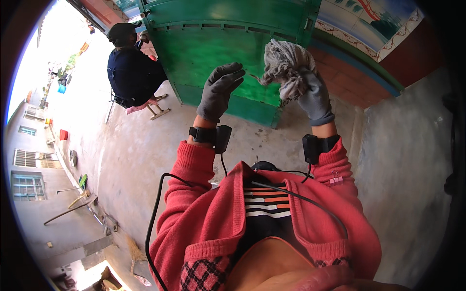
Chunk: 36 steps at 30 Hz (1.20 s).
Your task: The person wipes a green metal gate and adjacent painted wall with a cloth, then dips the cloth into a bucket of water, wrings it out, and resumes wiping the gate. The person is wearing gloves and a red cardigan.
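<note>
My right hand (316, 96), in a grey work glove, grips a bunched, dirty grey-white rag (287, 65). Loose folds of the cloth hang out on its left side, in front of a green metal door (214, 58). My left hand (221, 91) wears a matching glove and is raised before the same door. It holds nothing; its fingers are extended, slightly bent and point to the right. Whether either glove or the rag touches the door surface, I cannot tell. Wet-looking, brighter green shows on the panel between my hands.
At the door's left edge a person (134, 69) in dark clothes and a cap sits on a low wooden stool (158, 107). Right of the door runs a tiled wall (346, 72). Brooms (78, 198) and a red bucket (63, 135) stand across the yard. Black cables (154, 211) hang along my arms.
</note>
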Each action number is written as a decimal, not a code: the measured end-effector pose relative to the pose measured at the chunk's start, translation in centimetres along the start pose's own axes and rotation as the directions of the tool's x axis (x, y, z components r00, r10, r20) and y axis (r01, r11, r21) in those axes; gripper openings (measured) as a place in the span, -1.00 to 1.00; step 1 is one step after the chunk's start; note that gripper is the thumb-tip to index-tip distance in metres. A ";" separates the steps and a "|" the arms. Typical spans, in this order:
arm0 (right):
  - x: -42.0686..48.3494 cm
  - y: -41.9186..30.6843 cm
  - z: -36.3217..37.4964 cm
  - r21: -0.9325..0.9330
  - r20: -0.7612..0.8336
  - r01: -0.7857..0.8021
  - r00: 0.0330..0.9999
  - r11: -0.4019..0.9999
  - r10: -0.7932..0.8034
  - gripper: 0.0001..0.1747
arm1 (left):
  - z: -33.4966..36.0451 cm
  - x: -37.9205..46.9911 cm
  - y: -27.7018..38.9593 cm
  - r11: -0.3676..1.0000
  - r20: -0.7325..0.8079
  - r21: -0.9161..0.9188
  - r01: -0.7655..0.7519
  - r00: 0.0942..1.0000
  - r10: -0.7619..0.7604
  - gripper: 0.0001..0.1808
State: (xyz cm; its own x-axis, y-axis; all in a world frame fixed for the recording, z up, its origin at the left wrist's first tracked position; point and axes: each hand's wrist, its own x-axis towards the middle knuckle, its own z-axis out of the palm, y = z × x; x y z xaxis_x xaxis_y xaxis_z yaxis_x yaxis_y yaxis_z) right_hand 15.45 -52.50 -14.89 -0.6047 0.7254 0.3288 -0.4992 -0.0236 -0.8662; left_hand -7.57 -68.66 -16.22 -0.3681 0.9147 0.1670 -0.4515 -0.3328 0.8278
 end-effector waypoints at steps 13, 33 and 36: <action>-0.1 -3.9 -2.4 -0.541 -0.115 -0.076 0.993 0.838 0.016 -0.69 | 6.0 -0.6 -3.8 0.919 0.010 0.369 0.138 0.988 -0.152 0.04; -2.4 -1.5 -3.3 0.095 -0.094 -0.040 0.994 0.995 0.049 -0.53 | 5.0 0.9 -10.0 0.961 0.095 -0.259 0.092 0.993 -0.070 -0.64; -2.2 -0.9 -3.2 0.408 -0.015 -0.084 0.995 0.909 0.099 -0.47 | 4.4 0.8 -10.5 0.914 0.097 -0.386 0.124 0.991 -0.093 -0.67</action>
State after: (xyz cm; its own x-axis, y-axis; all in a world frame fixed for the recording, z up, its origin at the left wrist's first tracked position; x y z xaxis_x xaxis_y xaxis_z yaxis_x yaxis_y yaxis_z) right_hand 19.22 -51.88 -16.09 -0.6413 0.7301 0.2359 -0.6564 -0.3627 -0.6615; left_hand 0.47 -63.42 -22.39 -0.2433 0.9597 0.1403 -0.7724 -0.2792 0.5704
